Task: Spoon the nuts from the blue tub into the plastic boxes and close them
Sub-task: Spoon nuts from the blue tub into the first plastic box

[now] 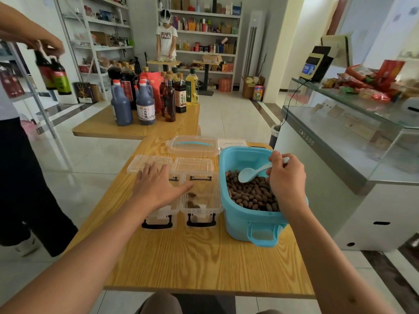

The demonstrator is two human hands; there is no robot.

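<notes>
A shop floor, with a wooden table (204, 257) up close. The blue tub (249, 220) sits at its right; two open plastic boxes (201, 198) lie just left of it, the right one holding a few nuts (251, 193). The right hand (286, 177) grips the spoon (249, 174), apparently empty, over the tub. The left hand (158, 184) rests flat, fingers spread, on the left box. Scooping is in hand; next dig in, then carry left.

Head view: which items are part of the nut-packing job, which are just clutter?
Job: blue tub of nuts, spoon in right hand, two plastic boxes, loose lids, left hand.

Clutter: tub lid, sauce bottles, paper, glass counter.
</notes>
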